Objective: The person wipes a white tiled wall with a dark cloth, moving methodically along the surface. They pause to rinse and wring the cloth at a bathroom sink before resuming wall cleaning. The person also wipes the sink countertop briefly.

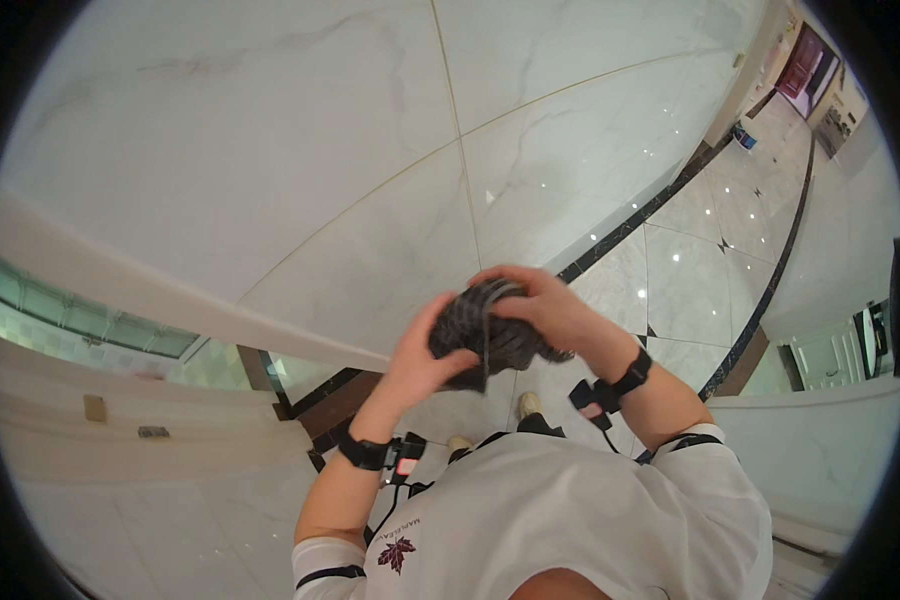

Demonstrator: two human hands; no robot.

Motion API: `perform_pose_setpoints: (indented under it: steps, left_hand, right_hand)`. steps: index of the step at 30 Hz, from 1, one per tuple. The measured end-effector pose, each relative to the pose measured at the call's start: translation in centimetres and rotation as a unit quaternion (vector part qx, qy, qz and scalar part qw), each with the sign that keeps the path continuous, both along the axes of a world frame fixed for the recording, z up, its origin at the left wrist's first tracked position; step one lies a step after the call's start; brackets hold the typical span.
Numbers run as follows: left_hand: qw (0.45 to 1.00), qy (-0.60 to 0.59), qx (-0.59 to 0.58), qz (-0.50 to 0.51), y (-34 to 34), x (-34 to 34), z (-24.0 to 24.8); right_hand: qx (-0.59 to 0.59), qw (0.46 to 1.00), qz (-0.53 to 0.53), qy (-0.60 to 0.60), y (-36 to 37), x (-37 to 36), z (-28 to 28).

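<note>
A bunched dark grey cloth (480, 330) with lighter streaks is held up in front of my chest, close to the marble-tiled wall. My left hand (425, 350) grips its left side, with the thumb lying across the front. Over the top and right side, my right hand (540, 305) is closed on the same cloth, slightly smeared by motion. Some fingertips are hidden behind the folds. Part of the cloth hangs below my hands in a loose point.
The pale tiled wall (350, 150) rises ahead. A glossy tiled floor (690, 230) with dark borders runs to the far right, where a bucket (743, 136) stands near a reddish door (802, 65). A dark baseboard (340, 405) is at lower left. Black bands with small devices circle both wrists.
</note>
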State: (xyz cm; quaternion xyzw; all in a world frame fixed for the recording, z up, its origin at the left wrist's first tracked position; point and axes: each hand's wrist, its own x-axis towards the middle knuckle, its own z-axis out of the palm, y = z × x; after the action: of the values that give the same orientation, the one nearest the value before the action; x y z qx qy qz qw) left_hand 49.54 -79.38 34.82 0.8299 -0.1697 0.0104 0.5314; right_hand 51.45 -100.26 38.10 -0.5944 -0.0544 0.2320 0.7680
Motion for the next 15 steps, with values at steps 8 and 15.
perform_pose_setpoints:
  steps: [8,15]
  left_hand:
    - [0.966,0.218,-0.127,-0.063,-0.6,1.1,-3.5]
    - [0.989,0.127,-0.034,0.06,-0.5,1.4,-5.2]
  right_hand:
    - [-0.094,0.995,0.022,-0.01,0.1,-0.3,-0.9]
    - [-0.521,0.813,0.148,-0.216,-4.6,-0.3,-5.8]
